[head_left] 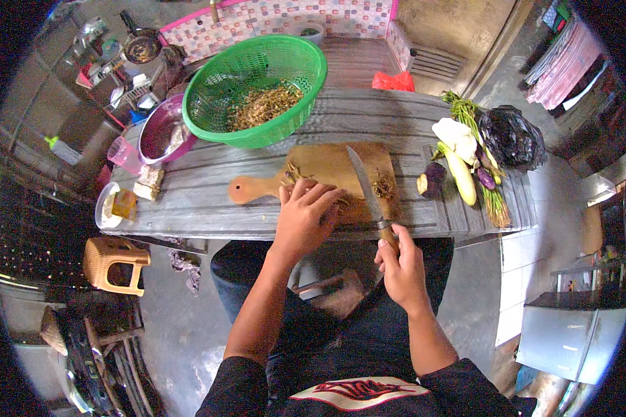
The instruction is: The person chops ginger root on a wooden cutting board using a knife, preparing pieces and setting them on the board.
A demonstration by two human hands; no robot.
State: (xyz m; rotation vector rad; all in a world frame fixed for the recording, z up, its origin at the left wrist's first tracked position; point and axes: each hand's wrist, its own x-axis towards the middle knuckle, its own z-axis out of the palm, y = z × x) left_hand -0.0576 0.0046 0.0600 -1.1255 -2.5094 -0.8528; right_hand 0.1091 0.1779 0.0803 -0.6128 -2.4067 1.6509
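A wooden cutting board (320,157) with a handle lies on the table before me. My left hand (303,217) is palm down on it, fingers bent over thin brown stringy stalks (293,171) that poke out past the fingertips on both sides. In my right hand (402,274) is a kitchen knife (366,186), gripped by its wooden handle. Its long blade points away and slightly left, over the board, apart from my left hand. Right of the blade sits a small heap of chopped brown bits (383,183). The undersides of my left fingers are hidden.
Behind the board stands a green colander (311,69) with brown shreds inside, beside a purple basin (146,142). A pink cup (124,154) and wrapped block (149,182) lie left. At right are a cut eggplant (435,177), a pale long vegetable (460,177), greens and a black bag (513,135).
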